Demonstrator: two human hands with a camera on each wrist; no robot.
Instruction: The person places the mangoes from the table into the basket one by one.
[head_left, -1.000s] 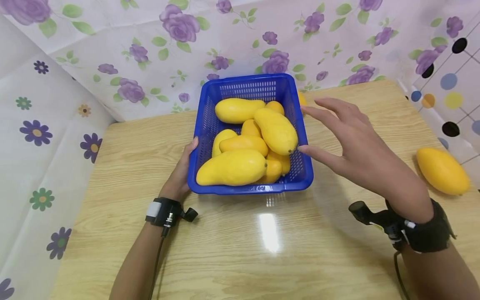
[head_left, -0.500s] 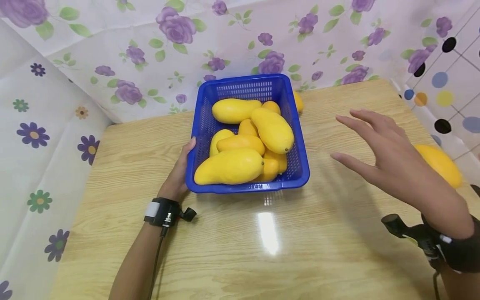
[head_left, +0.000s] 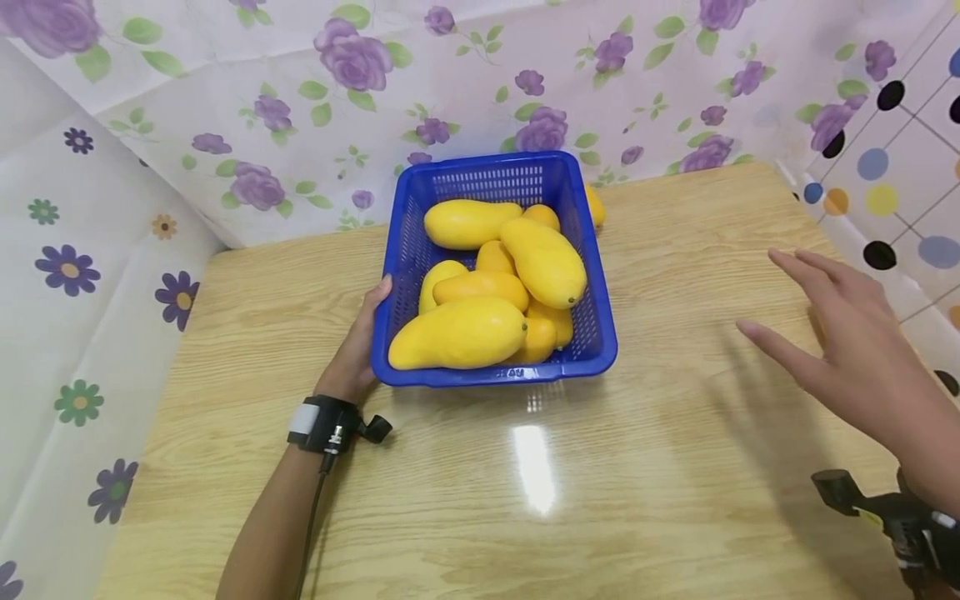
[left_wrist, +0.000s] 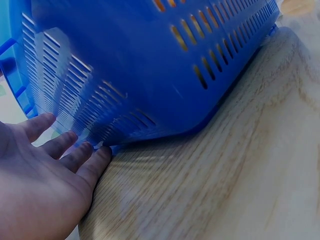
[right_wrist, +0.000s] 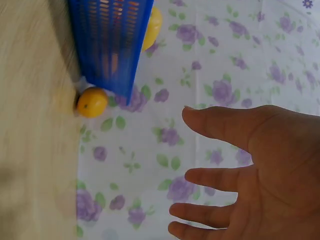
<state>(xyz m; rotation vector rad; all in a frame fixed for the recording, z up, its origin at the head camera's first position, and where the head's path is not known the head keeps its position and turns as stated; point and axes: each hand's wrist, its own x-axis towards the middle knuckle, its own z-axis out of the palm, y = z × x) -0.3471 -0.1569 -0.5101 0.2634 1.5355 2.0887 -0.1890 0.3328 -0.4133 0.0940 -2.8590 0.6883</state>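
A blue plastic basket (head_left: 491,377) holding several yellow mangoes (head_left: 457,333) stands on the wooden table, near the back wall. My left hand (head_left: 356,346) lies along the basket's left side. In the left wrist view, its fingers (left_wrist: 92,162) are straight, with their tips at the slotted wall low down by the table. My right hand (head_left: 855,342) is raised over the right side of the table, apart from the basket. Nothing is in it; its thumb and fingers are spread, as the right wrist view also shows.
One yellow-orange mango (head_left: 595,206) sits behind the basket's right back corner, partly hidden. A flowered sheet (head_left: 262,100) covers the back wall, and a dotted sheet (head_left: 885,225) is at the right. Light reflects off the table (head_left: 660,517) in front of the basket.
My right hand has moved away from the basket's right rim, rightward over the table, and now covers the mango seen there before. The left hand stays at the basket.
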